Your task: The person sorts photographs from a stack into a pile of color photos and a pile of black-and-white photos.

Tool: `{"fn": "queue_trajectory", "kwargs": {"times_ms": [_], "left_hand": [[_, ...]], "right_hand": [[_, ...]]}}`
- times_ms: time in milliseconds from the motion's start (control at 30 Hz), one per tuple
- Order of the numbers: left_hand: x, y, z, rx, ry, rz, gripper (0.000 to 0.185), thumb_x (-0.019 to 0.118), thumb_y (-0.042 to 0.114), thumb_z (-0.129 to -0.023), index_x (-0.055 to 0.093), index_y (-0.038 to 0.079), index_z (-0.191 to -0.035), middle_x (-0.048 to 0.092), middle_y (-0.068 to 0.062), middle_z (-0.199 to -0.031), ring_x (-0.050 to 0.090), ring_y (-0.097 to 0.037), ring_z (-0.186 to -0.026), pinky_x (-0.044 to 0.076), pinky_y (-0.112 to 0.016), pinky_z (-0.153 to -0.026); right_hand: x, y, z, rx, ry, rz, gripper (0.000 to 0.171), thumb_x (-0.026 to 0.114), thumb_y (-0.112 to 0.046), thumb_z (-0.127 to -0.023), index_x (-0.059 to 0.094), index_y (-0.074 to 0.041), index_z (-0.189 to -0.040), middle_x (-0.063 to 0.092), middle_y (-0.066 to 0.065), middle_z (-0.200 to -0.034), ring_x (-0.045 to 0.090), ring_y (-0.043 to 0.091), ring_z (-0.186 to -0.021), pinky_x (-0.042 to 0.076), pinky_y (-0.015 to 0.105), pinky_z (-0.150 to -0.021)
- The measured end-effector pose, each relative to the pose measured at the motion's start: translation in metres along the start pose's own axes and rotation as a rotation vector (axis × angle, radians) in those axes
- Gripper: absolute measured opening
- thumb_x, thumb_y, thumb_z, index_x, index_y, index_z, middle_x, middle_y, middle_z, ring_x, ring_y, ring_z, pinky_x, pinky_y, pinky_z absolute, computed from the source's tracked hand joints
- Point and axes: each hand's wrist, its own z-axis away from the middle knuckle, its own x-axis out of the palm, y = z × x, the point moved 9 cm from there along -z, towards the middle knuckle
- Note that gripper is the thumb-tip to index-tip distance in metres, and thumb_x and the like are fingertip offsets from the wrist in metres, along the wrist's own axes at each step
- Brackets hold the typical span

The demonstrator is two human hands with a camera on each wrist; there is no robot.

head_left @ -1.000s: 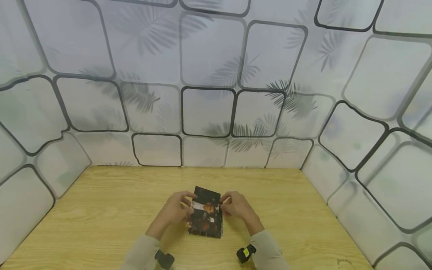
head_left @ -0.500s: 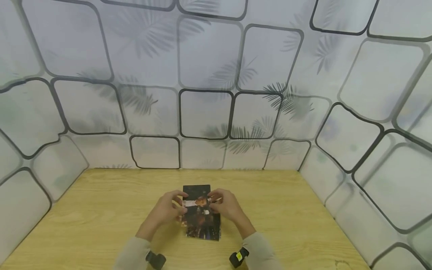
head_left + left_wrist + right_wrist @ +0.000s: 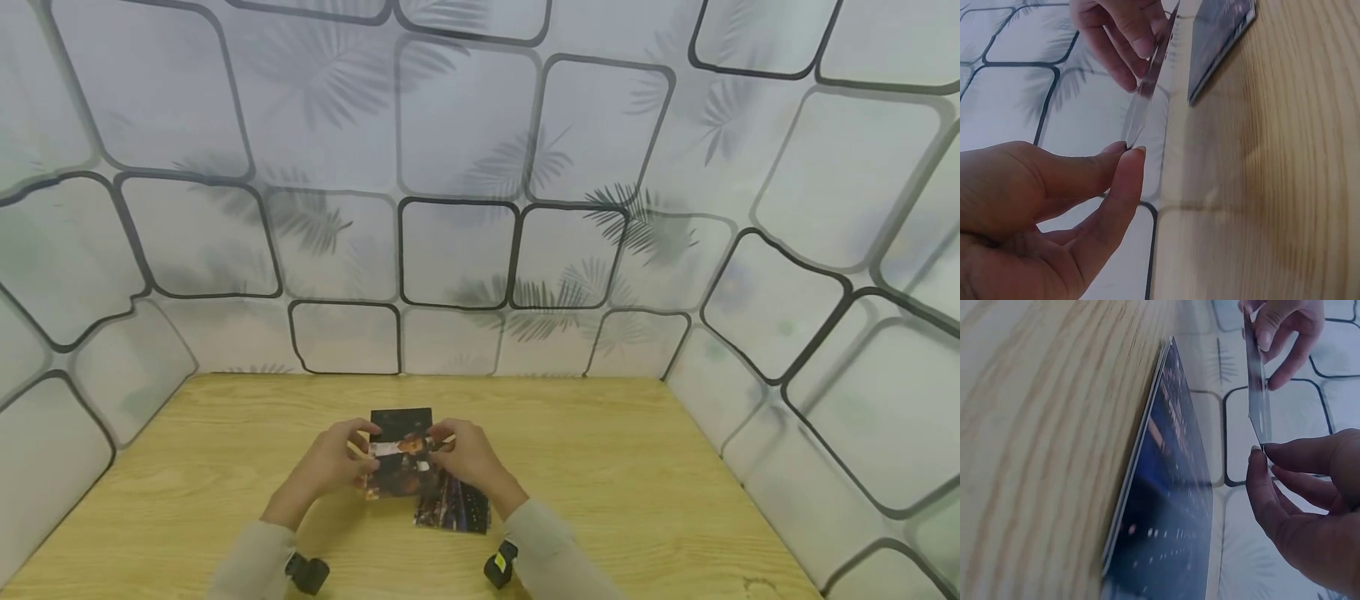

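A dark photo card point(image 3: 400, 454) is held just above the wooden table point(image 3: 187, 467), pinched by its side edges between both hands. My left hand point(image 3: 330, 461) pinches its left edge, my right hand point(image 3: 461, 454) its right edge. In the left wrist view the card point(image 3: 1147, 87) is seen edge-on between thumb and finger of my left hand point(image 3: 1124, 152). The right wrist view shows the same card point(image 3: 1256, 394) edge-on, with my right hand point(image 3: 1261, 450) on its near corner. A small stack of dark photo cards point(image 3: 453, 508) lies flat on the table below and right of the hands.
The table is boxed in by white walls point(image 3: 465, 167) printed with black rounded squares and grey palm leaves. In the wrist views the stack point(image 3: 1169, 500) point(image 3: 1219, 37) lies flat on the wood. Black wrist cameras point(image 3: 307, 573) sit on both sleeves.
Both hands have carried the top card up and to the left, off the stack. The stack stays on the table and now shows at the lower right of the hands.
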Motion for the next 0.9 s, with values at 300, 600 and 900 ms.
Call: {"fn": "queue_trajectory", "kwargs": {"times_ms": [300,600,900], "left_hand": [[-0.031,-0.015,0.008,0.000,-0.065,-0.055,0.052,0.073,-0.006,-0.088,0.052,-0.013,-0.136,0.060,-0.030,-0.112,0.074,-0.024,-0.082,0.066,-0.038,-0.065],[-0.056,-0.036,0.008,-0.067,-0.066,-0.115,0.055,0.071,-0.011,-0.086,0.050,-0.014,-0.136,0.059,-0.036,-0.115,0.073,-0.022,-0.075,0.066,-0.037,-0.065],[-0.074,-0.053,0.009,-0.087,-0.038,-0.259,0.053,0.071,-0.009,-0.083,0.052,-0.016,-0.132,0.061,-0.039,-0.113,0.073,-0.023,-0.069,0.064,-0.039,-0.065]], "right_hand": [[0.033,-0.025,-0.015,-0.024,-0.058,0.025,0.043,0.074,0.005,-0.088,0.064,0.005,-0.130,0.067,0.018,-0.124,0.073,0.022,-0.091,0.063,0.026,-0.070],[0.060,-0.034,-0.026,0.052,-0.061,-0.097,0.050,0.075,0.014,-0.082,0.064,0.004,-0.129,0.067,0.016,-0.123,0.074,0.020,-0.085,0.063,0.025,-0.070],[0.087,-0.035,-0.037,0.106,-0.103,-0.120,0.057,0.075,0.013,-0.079,0.063,-0.001,-0.133,0.067,0.012,-0.129,0.074,0.019,-0.091,0.064,0.027,-0.074]]}}
